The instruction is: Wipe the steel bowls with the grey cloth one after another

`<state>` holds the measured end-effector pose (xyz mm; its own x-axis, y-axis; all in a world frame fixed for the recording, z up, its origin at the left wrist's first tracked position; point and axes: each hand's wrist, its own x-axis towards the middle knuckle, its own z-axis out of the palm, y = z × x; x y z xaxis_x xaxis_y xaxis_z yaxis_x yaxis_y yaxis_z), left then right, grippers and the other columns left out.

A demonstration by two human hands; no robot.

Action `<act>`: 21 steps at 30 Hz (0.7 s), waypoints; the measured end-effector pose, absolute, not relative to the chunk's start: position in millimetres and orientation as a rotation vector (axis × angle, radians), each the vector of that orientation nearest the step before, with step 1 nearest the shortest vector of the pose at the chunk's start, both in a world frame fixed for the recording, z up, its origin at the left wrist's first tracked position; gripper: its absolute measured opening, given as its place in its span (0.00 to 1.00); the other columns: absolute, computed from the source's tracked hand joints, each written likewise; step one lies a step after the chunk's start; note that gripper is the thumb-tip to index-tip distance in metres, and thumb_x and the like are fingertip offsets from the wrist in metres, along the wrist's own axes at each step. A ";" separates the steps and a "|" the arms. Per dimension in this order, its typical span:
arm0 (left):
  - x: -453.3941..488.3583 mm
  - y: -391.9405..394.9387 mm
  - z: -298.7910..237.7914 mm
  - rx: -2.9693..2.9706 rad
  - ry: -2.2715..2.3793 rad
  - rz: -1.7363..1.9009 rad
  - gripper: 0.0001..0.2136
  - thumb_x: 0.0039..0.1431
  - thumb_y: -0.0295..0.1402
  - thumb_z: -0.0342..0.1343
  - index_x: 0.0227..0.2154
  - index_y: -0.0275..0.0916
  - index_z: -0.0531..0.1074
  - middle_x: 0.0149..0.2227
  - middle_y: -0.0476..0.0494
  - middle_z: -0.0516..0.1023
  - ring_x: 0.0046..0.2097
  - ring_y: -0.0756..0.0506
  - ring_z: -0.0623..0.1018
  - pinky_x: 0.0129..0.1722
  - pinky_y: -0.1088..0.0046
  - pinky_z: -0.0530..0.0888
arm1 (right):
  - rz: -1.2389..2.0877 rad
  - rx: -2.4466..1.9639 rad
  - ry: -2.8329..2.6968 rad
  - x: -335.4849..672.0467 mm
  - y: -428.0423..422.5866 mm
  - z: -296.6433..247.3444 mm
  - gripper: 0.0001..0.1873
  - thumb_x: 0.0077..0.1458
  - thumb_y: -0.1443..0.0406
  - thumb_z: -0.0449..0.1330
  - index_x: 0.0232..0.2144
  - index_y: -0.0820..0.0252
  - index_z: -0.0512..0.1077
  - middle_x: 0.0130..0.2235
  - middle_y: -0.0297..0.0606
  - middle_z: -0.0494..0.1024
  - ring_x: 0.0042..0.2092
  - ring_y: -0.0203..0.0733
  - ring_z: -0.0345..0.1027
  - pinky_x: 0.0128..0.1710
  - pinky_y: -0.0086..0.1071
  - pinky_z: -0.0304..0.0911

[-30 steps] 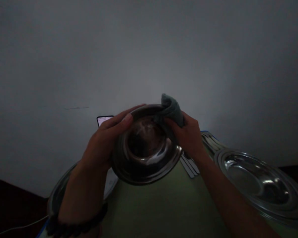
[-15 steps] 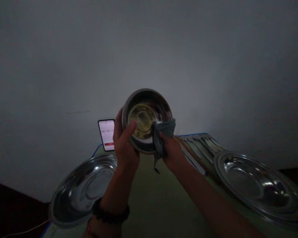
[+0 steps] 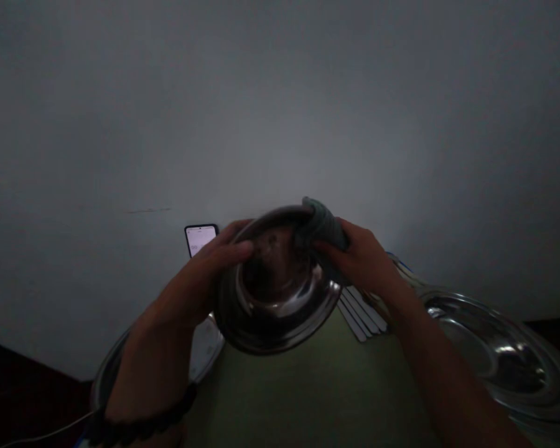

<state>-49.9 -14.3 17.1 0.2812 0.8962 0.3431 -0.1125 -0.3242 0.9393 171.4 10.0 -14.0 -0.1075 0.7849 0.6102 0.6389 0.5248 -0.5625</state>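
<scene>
A shiny metal bowl [image 3: 284, 323] is held up tilted above the table, slightly blurred. On its left side my left hand [image 3: 205, 274] grips it, thumb laid over the rim and the other fingers mostly hidden behind. My right hand [image 3: 361, 252] is closed on a grey-green cloth [image 3: 324, 224], which is folded over the bowl's upper right edge and pressed against the metal. Whether the bowl's inside or its underside faces me, I cannot tell.
A phone [image 3: 200, 238] with a lit screen leans against the wall behind my left hand. Large metal basins stand left [image 3: 103, 373] and right [image 3: 536, 367]. Several flat-handled utensils [image 3: 361, 314] lie on the green tabletop [image 3: 317, 392] beside the right basin.
The bowl has come lower and tilted differently, its yellowish inner base no longer showing. My right hand and the cloth have moved from its lower right to its upper right rim.
</scene>
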 end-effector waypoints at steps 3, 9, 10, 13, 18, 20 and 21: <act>-48.2 -16.1 13.3 1.692 0.834 0.981 0.19 0.52 0.37 0.61 0.49 0.46 0.74 0.49 0.42 0.78 0.50 0.36 0.77 0.45 0.64 0.77 | 0.193 -1.122 -2.046 174.9 3.3 -8.3 0.06 0.54 0.66 0.58 0.34 0.60 0.73 0.26 0.33 0.75 0.28 0.36 0.67 0.29 0.29 0.56; -38.4 -12.7 5.1 1.601 0.778 0.986 0.18 0.59 0.39 0.55 0.52 0.44 0.72 0.50 0.42 0.77 0.51 0.39 0.76 0.49 0.66 0.74 | 0.044 -1.134 -1.913 167.0 3.7 -10.1 0.09 0.52 0.64 0.60 0.37 0.58 0.75 0.27 0.33 0.77 0.28 0.37 0.69 0.29 0.30 0.57; -38.2 -10.0 3.0 1.555 0.761 0.998 0.18 0.59 0.39 0.55 0.51 0.42 0.72 0.50 0.41 0.78 0.50 0.40 0.77 0.48 0.68 0.74 | 0.017 -1.143 -1.873 165.2 5.6 -12.1 0.09 0.52 0.63 0.61 0.37 0.58 0.75 0.27 0.34 0.77 0.28 0.37 0.69 0.29 0.30 0.57; -39.5 -0.4 -3.3 1.416 0.723 1.053 0.18 0.57 0.38 0.58 0.49 0.39 0.73 0.45 0.41 0.80 0.45 0.41 0.79 0.41 0.72 0.76 | 0.012 -1.154 -1.789 162.0 12.7 -17.5 0.09 0.52 0.62 0.61 0.35 0.59 0.76 0.27 0.34 0.77 0.28 0.37 0.68 0.29 0.30 0.56; -42.0 11.8 -6.6 1.234 0.709 1.203 0.17 0.52 0.43 0.59 0.40 0.37 0.77 0.33 0.41 0.82 0.39 0.38 0.81 0.32 0.69 0.78 | 0.133 -1.160 -1.613 164.7 25.7 -24.4 0.13 0.53 0.57 0.59 0.32 0.62 0.75 0.26 0.35 0.76 0.29 0.38 0.66 0.30 0.31 0.57; -39.3 15.1 -6.6 1.168 0.710 1.321 0.18 0.53 0.46 0.57 0.36 0.36 0.77 0.32 0.40 0.82 0.41 0.37 0.80 0.36 0.64 0.79 | 0.227 -1.152 -1.476 159.8 30.4 -30.3 0.15 0.54 0.56 0.58 0.32 0.63 0.74 0.29 0.38 0.77 0.32 0.40 0.67 0.33 0.33 0.59; -36.7 16.6 -6.8 1.134 0.711 1.417 0.18 0.53 0.47 0.56 0.35 0.37 0.77 0.33 0.40 0.82 0.43 0.37 0.80 0.39 0.63 0.78 | 0.319 -1.126 -1.382 154.2 32.3 -34.2 0.15 0.54 0.56 0.57 0.34 0.63 0.74 0.32 0.39 0.77 0.34 0.41 0.68 0.35 0.34 0.60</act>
<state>-36.7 16.6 -6.8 0.0937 0.9662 0.2402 -0.3848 -0.1874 0.9038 154.2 32.3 -34.2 0.2409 0.7582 0.6059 0.4161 0.4833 -0.7702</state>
